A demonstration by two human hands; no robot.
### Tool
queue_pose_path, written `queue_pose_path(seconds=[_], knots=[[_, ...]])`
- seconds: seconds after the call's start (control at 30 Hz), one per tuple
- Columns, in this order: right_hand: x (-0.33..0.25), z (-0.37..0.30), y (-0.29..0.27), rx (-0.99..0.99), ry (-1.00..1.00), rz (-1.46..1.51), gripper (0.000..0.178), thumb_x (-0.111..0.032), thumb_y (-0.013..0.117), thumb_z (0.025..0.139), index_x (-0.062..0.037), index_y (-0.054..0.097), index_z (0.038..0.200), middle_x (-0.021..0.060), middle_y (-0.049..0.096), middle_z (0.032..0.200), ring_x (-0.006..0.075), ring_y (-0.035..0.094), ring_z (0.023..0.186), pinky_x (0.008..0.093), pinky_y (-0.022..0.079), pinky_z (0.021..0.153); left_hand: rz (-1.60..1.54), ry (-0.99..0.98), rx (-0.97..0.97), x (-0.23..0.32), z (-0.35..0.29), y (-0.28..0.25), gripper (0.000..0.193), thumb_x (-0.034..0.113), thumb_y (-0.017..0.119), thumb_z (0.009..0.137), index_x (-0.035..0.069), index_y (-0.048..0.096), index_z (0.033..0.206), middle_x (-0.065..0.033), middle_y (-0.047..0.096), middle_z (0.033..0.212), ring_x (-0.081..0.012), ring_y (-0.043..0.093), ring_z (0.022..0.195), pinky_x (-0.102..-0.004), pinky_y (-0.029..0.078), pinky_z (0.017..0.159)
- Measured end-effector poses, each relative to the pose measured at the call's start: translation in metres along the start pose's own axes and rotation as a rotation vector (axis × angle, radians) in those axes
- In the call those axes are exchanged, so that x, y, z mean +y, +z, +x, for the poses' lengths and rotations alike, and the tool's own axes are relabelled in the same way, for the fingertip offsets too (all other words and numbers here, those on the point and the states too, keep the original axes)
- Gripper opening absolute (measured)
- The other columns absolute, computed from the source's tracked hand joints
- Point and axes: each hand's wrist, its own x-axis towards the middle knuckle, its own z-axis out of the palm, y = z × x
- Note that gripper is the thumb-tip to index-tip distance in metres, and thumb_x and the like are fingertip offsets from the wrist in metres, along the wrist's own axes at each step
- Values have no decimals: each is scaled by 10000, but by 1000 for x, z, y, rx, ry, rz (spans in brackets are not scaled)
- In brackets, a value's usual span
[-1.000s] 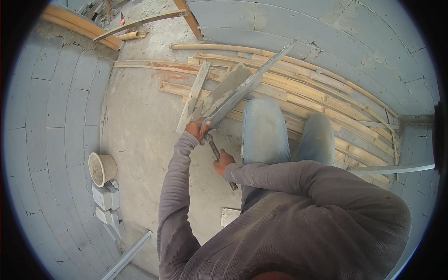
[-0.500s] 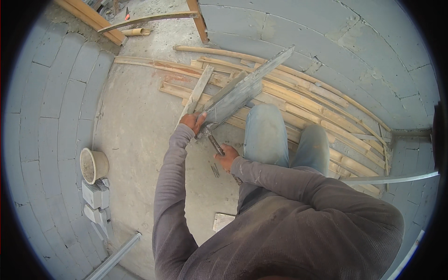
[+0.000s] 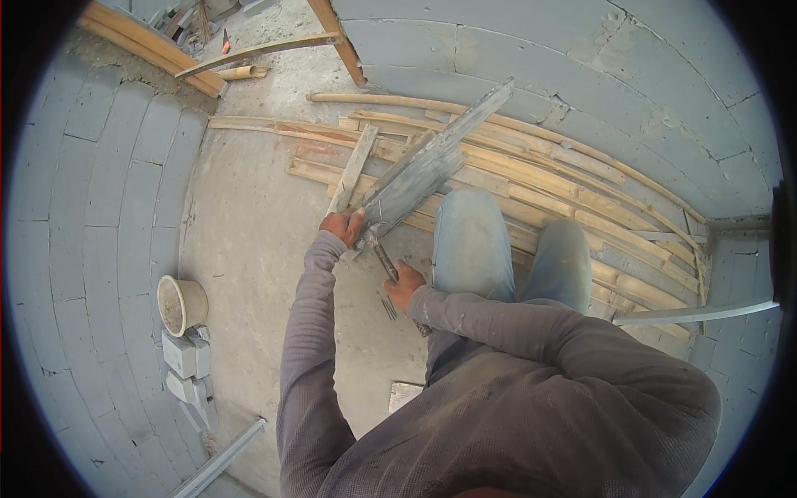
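Note:
My left hand [image 3: 342,225] is closed on the near end of a grey, weathered board [image 3: 419,178] that slants up to the far right. A thin nail [image 3: 380,207] stands out of the board beside my fingers. In my right hand [image 3: 404,286] is a hammer [image 3: 383,259], gripped by its dark handle. The hammer's head is at the board's near end, close to my left hand; whether it touches the board I cannot tell. Several loose nails [image 3: 389,310] lie on the floor beside my right hand. A narrower wooden strip [image 3: 355,166] lies just beyond my left hand.
Long wooden strips [image 3: 531,178] cover the floor along the far block wall [image 3: 531,50]. A bucket [image 3: 183,305] and block pieces [image 3: 184,357] stand by the left wall. Farther off, a bent strip [image 3: 266,50] crosses a wooden-framed opening. A metal bar [image 3: 220,461] lies at lower left.
The view has shifted slightly, so the surroundings sit a little lower at the left. Both hands keep their grips, and the hammer stays by the board's near end.

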Motion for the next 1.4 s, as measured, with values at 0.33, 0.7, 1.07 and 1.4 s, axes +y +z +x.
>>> queue_pose_path(seconds=[0.33, 0.7, 1.07, 1.4], knots=[[3, -1, 44, 114, 126, 18, 396, -234, 656, 846, 80, 533, 1054, 276, 641, 941, 404, 649, 922, 420, 517, 810, -39, 73, -31, -11, -8, 12, 506, 459, 429, 965, 12, 653, 888, -266, 623, 743, -466, 609, 778, -494, 479, 692], [17, 12, 81, 221, 164, 22, 290, -153, 686, 765, 45, 560, 937, 251, 647, 867, 402, 652, 892, 427, 522, 795, 71, 106, -47, -9, -3, 13, 509, 480, 440, 959, 23, 663, 925, -265, 623, 714, -457, 618, 734, -506, 493, 660], [-8, 19, 16, -81, 246, 201, 189, -125, 665, 797, -2, 563, 900, 124, 583, 641, 256, 603, 529, 390, 484, 509, 13, 49, -88, -16, 9, 2, 577, 507, 396, 963, 1, 673, 960, -276, 633, 763, -455, 623, 804, -484, 492, 728], [42, 65, 181, 416, 349, 597, 165, -99, 659, 770, -54, 505, 805, 63, 495, 572, 223, 501, 421, 413, 381, 387, -72, 203, 58, -31, 48, -6, 603, 491, 417, 972, -47, 660, 852, -268, 581, 654, -401, 616, 662, -442, 473, 648]])
